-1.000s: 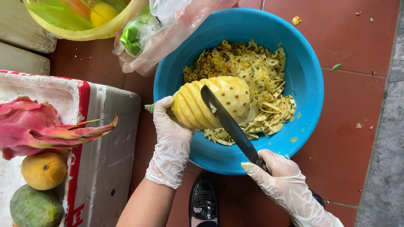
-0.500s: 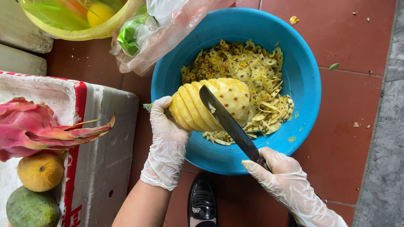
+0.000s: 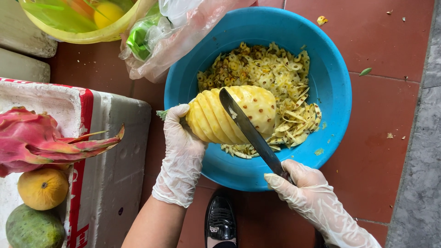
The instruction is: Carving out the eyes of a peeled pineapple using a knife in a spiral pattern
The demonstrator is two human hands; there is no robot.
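The knife's handle is buried inside the gloved right hand [image 3: 307, 193], so only the blade [image 3: 250, 131] shows. The left hand [image 3: 181, 154] covers the pineapple's [image 3: 234, 115] near end. The yellow tub [image 3: 78, 25] and the plastic bag [image 3: 183, 32] run off the top edge. The dragon fruit [image 3: 41, 138] and green fruit [image 3: 32, 229] are cropped at the left edge, the black shoe [image 3: 220, 222] at the bottom.

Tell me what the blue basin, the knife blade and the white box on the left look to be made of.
Blue basin: probably plastic, with a smooth, uniform, faintly glossy wall. Knife blade: likely metal, dark, thin and flat, with a dull sheen and bits of fruit stuck on it. White box: seemingly foam, with thick, matte, grainy walls, rounded edges and scuffs; a red band runs along its rim.
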